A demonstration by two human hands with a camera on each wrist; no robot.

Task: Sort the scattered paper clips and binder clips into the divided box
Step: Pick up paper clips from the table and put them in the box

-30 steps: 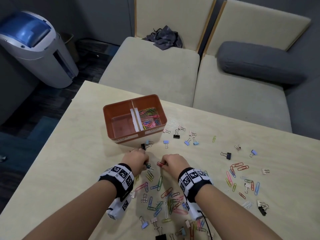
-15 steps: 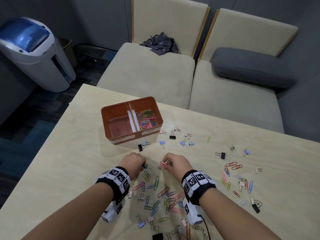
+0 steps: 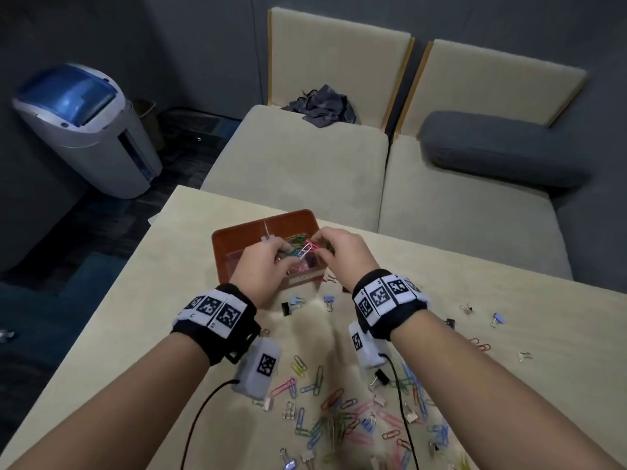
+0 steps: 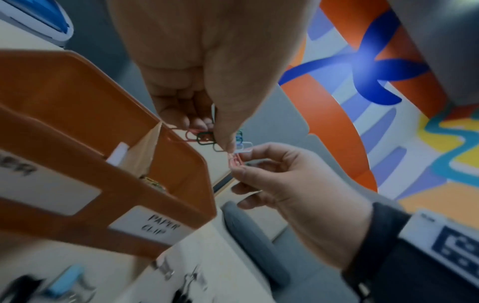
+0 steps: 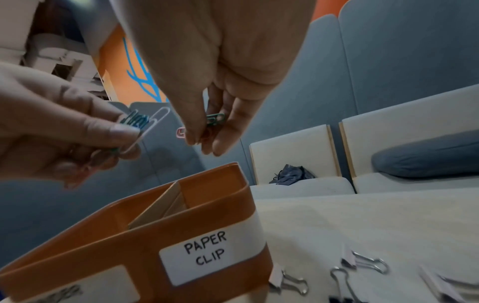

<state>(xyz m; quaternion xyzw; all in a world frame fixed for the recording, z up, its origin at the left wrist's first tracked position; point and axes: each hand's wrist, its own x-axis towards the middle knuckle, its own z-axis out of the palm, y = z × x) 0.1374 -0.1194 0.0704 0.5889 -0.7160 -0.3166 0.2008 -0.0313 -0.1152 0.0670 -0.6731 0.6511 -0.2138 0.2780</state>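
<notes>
The orange divided box [image 3: 224, 252] stands on the table, and its right compartment, labelled "PAPER CLIP" [image 5: 206, 251], holds coloured paper clips. Both hands hover just above that compartment. My left hand [image 3: 285, 256] pinches a small bunch of paper clips [image 5: 141, 123]: white, blue and green. My right hand [image 3: 319, 247] pinches a green paper clip [image 5: 215, 119] and a pink one [image 5: 181, 131]. In the left wrist view, the left hand [image 4: 207, 131] and right hand [image 4: 241, 168] nearly meet over the box rim [image 4: 181, 143]. The left compartment is mostly hidden.
Loose paper clips [image 3: 339, 418] lie scattered near the table's front edge. Binder clips [image 3: 329, 301] sit just in front of the box, more to the right [image 3: 497, 318]. Wrist-camera cables trail over the table. Beige seats and a grey cushion [image 3: 502, 147] stand behind; a white bin [image 3: 84, 130] stands on the floor at left.
Both hands have lifted off the pile of clips on the table and moved forward to above the box, carrying paper clips. The head view has tilted closer.
</notes>
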